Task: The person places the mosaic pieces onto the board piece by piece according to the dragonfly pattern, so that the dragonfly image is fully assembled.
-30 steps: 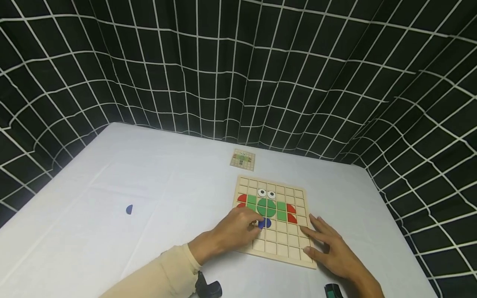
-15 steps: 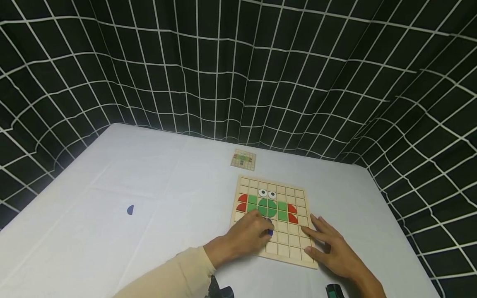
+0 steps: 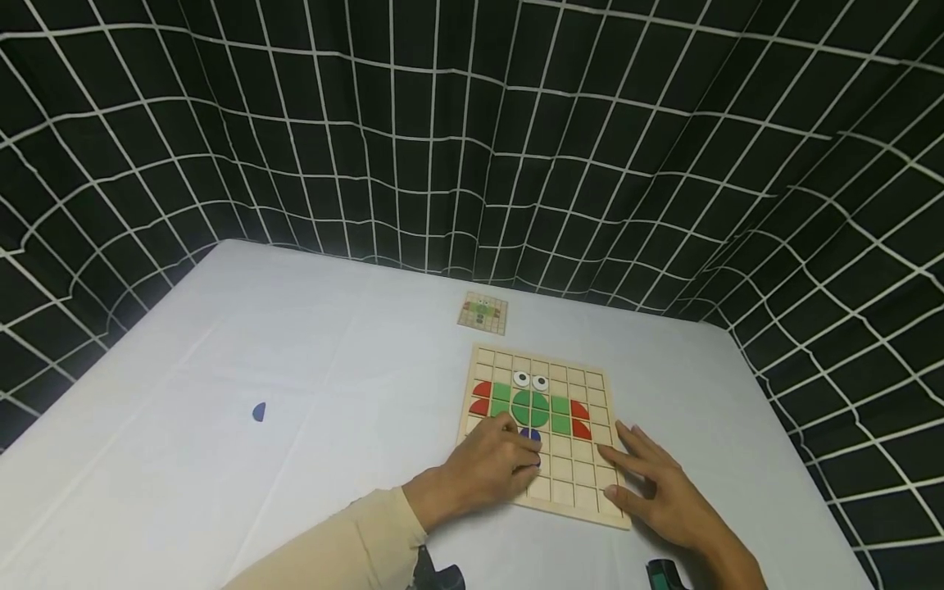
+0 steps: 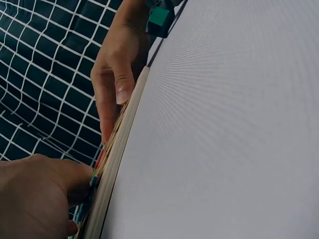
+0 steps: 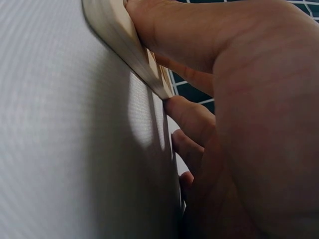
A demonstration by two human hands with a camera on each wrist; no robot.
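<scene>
My left hand [image 3: 490, 463] is over the wooden grid board [image 3: 563, 470], its thumb and finger pinching a small blue piece [image 3: 537, 461] whose shape is mostly covered. Just above it, a blue rounded piece [image 3: 529, 433] sits below the green circle [image 3: 530, 408]. Green squares [image 3: 560, 415] and red quarter-round pieces [image 3: 581, 429] flank that circle, and two white eye discs [image 3: 540, 383] are above. With fingers spread, my right hand [image 3: 656, 487] rests on the board's right edge; the right wrist view shows its thumb [image 5: 172, 27] on the wooden rim.
A blue half-circle piece [image 3: 259, 411] lies apart on the white tablecloth [image 3: 354, 352] at left. Behind the board is a small pattern card [image 3: 483, 314]. A black curtain with a white grid [image 3: 413, 147] surrounds the table.
My left hand has moved slightly right and down the board from the blue piece under the green circle to the cell below. The right hand keeps its place.
</scene>
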